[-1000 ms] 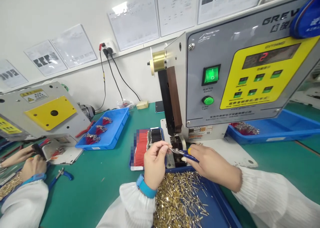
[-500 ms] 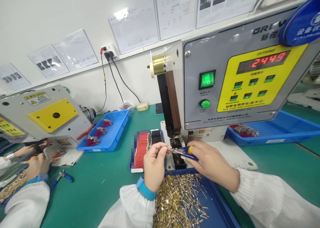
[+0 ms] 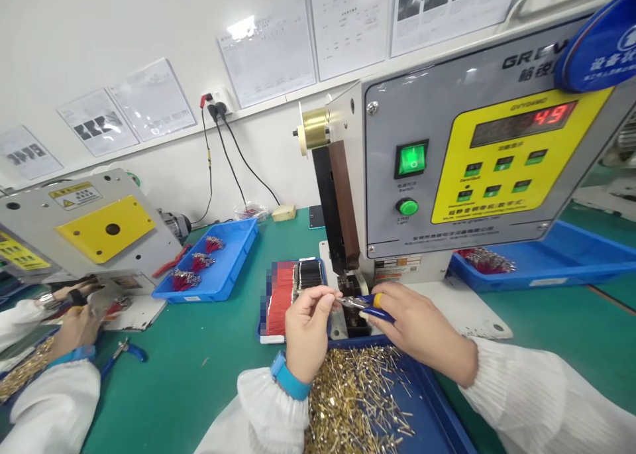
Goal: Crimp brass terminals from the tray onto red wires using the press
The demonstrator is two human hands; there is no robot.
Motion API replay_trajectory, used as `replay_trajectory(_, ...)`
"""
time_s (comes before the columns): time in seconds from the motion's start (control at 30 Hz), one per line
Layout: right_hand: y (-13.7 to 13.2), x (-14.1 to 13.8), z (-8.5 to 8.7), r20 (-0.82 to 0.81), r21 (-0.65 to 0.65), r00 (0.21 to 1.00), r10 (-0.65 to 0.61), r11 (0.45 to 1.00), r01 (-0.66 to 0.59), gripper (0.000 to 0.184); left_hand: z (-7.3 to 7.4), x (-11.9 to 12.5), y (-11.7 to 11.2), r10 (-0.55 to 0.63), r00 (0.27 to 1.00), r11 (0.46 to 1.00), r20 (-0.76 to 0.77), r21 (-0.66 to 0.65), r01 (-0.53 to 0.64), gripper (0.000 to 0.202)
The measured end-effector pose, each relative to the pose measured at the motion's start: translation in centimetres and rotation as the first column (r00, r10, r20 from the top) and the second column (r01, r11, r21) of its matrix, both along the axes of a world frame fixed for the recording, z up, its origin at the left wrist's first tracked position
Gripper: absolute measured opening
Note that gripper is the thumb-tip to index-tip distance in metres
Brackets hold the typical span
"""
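Observation:
My left hand (image 3: 307, 328) is pinched shut, its fingertips meeting the tip of small blue-handled pliers (image 3: 362, 303); what it pinches is too small to make out. My right hand (image 3: 415, 325) is closed round the pliers' handles. Both hands hover in front of the die (image 3: 350, 288) at the foot of a grey crimping machine (image 3: 447, 149). Below my wrists a blue tray (image 3: 437, 407) holds a heap of gold terminal pins (image 3: 355, 394). Left of the die, a small blue tray (image 3: 322, 263) holds red wires (image 3: 281, 288) and black wires (image 3: 309, 270).
A blue tray (image 3: 228, 275) with red wire bundles sits to the left, another blue tray (image 3: 571, 255) to the right behind the machine. A co-worker's hands (image 3: 74, 321) work at a second grey machine (image 3: 84, 228) at far left. Blue pliers (image 3: 124, 354) lie on the green mat.
The view tilted up slightly between the earliest frame and now. My hands and the pliers have kept their place at the die. The machine's red display changed its digits.

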State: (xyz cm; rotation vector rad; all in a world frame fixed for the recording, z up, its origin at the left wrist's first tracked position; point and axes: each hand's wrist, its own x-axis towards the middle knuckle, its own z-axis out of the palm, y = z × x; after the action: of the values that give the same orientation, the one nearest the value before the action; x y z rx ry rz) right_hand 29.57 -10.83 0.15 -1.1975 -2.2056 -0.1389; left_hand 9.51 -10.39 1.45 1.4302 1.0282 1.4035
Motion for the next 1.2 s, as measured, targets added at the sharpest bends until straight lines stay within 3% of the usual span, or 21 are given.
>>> replay_trajectory(0.2, 0.11, -0.28, -0.15, 0.030, -0.005, 0.999, 0.021, 1.000, -0.021, 0.028, 0.16, 0.04, 0.00, -0.004, 1.000, 1.000, -0.006, 0.016, 0.004, 0.022)
replay_trajectory(0.37, -0.08, -0.30, -0.23, 0.034, 0.008, 0.999, 0.007, 1.000, -0.008, 0.032, 0.24, 0.17, 0.04, -0.007, 0.997, 1.000, 0.074, -0.019, 0.008, 0.023)
replay_trajectory(0.67, 0.11, -0.24, -0.12, -0.003, -0.020, 1.000, 0.011, 1.000, -0.011, 0.028, 0.33, 0.31, 0.05, -0.037, 0.990, 0.998, 0.137, -0.042, 0.043, 0.026)
replay_trajectory(1.2, 0.10, -0.05, 0.15, -0.108, 0.034, 0.994, 0.027, 0.999, -0.024, 0.018, 0.38, 0.18, -0.03, -0.012, 0.998, 1.000, 0.064, -0.011, 0.013, 0.022)
